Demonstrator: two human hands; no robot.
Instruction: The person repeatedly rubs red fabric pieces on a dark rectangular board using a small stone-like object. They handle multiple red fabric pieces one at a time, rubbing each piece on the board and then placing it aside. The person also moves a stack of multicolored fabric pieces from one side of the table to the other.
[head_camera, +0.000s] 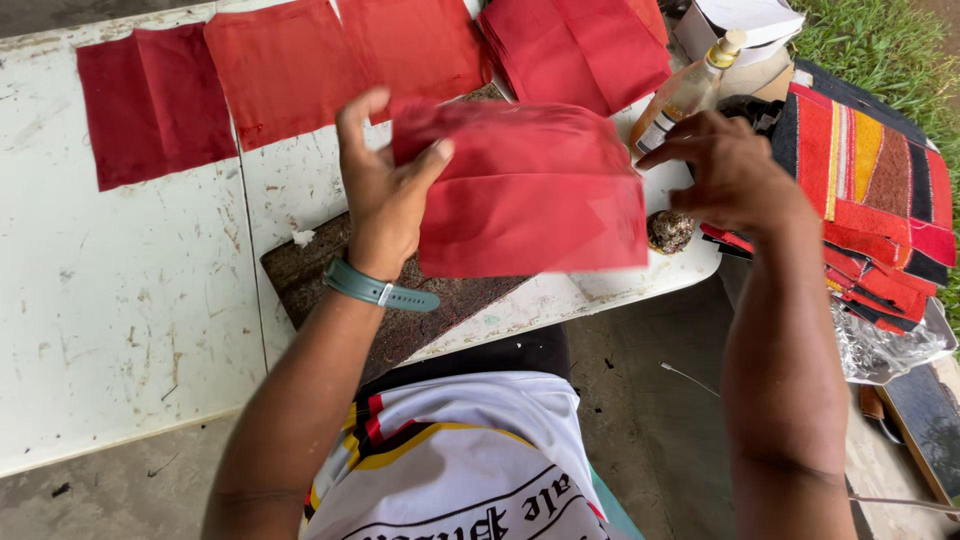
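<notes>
Holding a folded red cloth (530, 195) above the front of the desk (130, 300), the left hand (385, 190) is seen with its thumb pressed on the top fold and its fingers curled behind the left edge, so the piece is gripped there. The right hand (730, 175) is placed at the cloth's right edge with fingers bent toward it; whether it pinches the fabric or only touches it cannot be told, since that corner is blurred.

The cloth is kept lifted, clear of the dark mat (330, 270) lying beneath it on the desk. It appears doubled over, with one crease running across its middle.

As to progress, several pieces are judged to be already dealt with: three flat red squares (280, 70) are laid side by side along the far edge of the desk, overlapping slightly, and a stack of red pieces (580, 45) is set to their right. A glass bottle with a pale cap (690, 90) stands just beside that stack. A bundle of striped red, orange and black fabric (870, 190) is heaped off the right end, apparently untouched. The piece in hand is thus taken to be mid-handling, not yet laid down.
</notes>
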